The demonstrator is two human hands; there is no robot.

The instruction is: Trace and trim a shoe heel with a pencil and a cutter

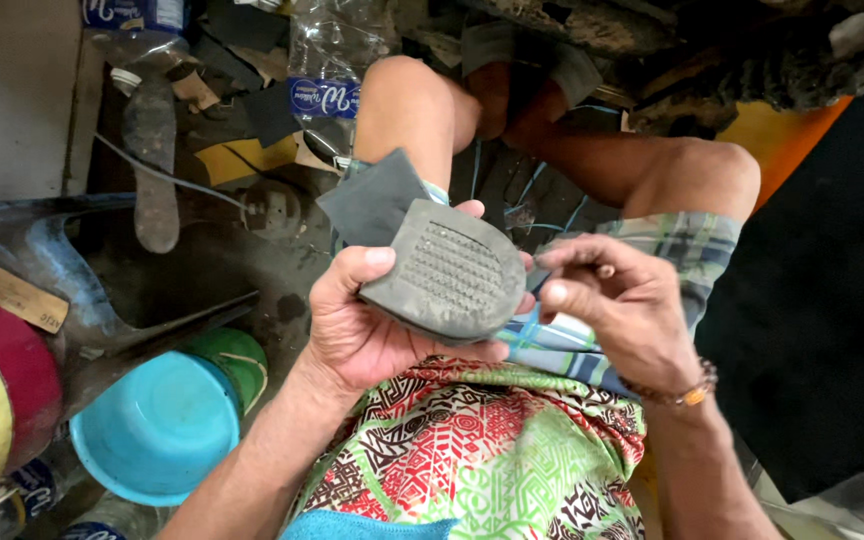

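Head view: left hand grip holds grey rubber sole piece; right hand fingertips pinched beside its edge, apparently empty

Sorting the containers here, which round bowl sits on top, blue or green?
The light blue plastic bowl; it overlaps the green bowl, whose rim shows only behind its upper right edge.

Soft, even daylight filled the head view, bright on the left hand, the right hand and the grey rubber heel piece, whose ribbed tread stood out sharply with only faint shading beneath it. The upper edge and the black cloth at the right sank into deep shadow with little detail. The blue bowl and the clear plastic bottle caught mild sheen, and the corners bowed slightly from the wide lens.
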